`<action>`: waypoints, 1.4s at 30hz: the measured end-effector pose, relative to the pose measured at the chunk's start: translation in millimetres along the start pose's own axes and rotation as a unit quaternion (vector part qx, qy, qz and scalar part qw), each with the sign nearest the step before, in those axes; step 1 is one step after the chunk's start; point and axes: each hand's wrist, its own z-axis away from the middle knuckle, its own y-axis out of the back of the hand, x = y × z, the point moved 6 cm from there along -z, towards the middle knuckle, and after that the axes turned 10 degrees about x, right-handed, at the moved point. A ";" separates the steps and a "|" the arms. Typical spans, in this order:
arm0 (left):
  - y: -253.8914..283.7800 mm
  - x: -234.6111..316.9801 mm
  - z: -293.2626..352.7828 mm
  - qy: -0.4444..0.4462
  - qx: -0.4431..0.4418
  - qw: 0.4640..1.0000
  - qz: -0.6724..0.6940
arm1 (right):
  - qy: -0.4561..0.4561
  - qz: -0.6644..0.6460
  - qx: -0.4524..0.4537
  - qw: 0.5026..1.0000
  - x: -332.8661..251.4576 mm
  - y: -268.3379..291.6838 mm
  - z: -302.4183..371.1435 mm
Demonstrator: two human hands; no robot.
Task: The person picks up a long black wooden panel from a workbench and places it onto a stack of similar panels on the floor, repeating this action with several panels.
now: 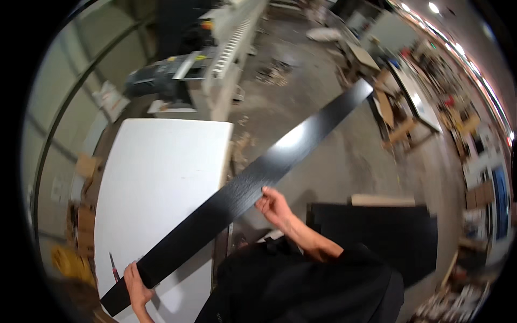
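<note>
A long black board (215,215) with a glossy top slants across my front, from the near left corner of the white table to the far right, its far part over the floor. My left hand (136,288) grips it close to its near end, fingers over the edge. Further along, my right hand (273,205) holds its right edge, thumb on top; the other fingers are partly hidden beneath. On the white table (167,161), a small red-handled cutting tool (114,269) lies beside my left hand.
Several black boards (377,237) are stacked to my right, with a light wooden strip (382,200) at their far edge. A machine with a motor (156,78) and a roller rail (231,48) stands beyond the table. Cardboard boxes (86,229) sit at the left. A workbench (417,99) is far right.
</note>
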 end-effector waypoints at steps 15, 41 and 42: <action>-71.1 383.4 -173.4 -0.429 -0.061 0.898 0.074 | 0.183 -0.346 0.245 0.887 -143.8 258.8 21.4; -187.1 357.8 -319.1 0.168 -0.295 0.872 0.353 | 0.101 -0.371 0.556 0.737 -197.1 537.7 9.5; -198.1 376.8 -317.8 0.136 -0.312 0.882 0.325 | 0.091 -0.346 0.563 0.745 -188.1 538.6 12.0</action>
